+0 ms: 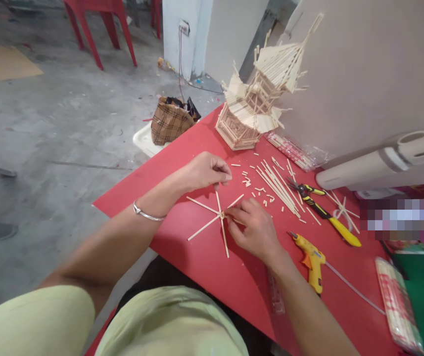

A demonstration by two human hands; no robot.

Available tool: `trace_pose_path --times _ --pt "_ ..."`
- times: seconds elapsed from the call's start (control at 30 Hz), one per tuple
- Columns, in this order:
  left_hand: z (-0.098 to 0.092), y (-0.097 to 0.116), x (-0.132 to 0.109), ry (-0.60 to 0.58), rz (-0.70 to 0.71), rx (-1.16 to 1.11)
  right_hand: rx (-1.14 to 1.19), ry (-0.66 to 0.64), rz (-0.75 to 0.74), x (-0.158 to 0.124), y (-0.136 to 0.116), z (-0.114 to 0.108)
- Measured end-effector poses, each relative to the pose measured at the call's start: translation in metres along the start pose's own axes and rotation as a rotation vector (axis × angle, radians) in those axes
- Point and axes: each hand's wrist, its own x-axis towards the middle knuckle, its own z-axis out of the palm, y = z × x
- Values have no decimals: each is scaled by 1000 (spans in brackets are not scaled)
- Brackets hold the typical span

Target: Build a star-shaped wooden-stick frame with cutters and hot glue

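Observation:
A star of thin wooden sticks (204, 228) lies on the red tabletop (174, 193), its arms spreading from a small hub. At that hub, my right hand (252, 227) is closed, its thumb and fingertips pinching the star; part of the star's right side is hidden beneath it. My left hand (210, 170) hovers by the star's far arm, fingers pinched together. Whatever is between those fingertips, if anything, is too small to make out. Several short cut stick pieces (247, 182) are scattered just beyond my hands.
Long sticks (278, 190) lie beside black-and-yellow pliers (323, 215). A yellow glue gun (311, 259) rests on the right. Behind stands a stick-built pagoda model (237, 121). Packs of sticks (397, 306) and a cardboard tube (367, 165) line the right side.

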Motion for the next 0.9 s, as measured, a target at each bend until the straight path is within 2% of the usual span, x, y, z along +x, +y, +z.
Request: trace_pose_path --times 0.53,0.9 --pt "-2 -7 2 -3 48 17 -57 -30 -8 4 6 6" --pt "-1 -2 0 -2 42 7 -48 -31 -3 1 8 6"
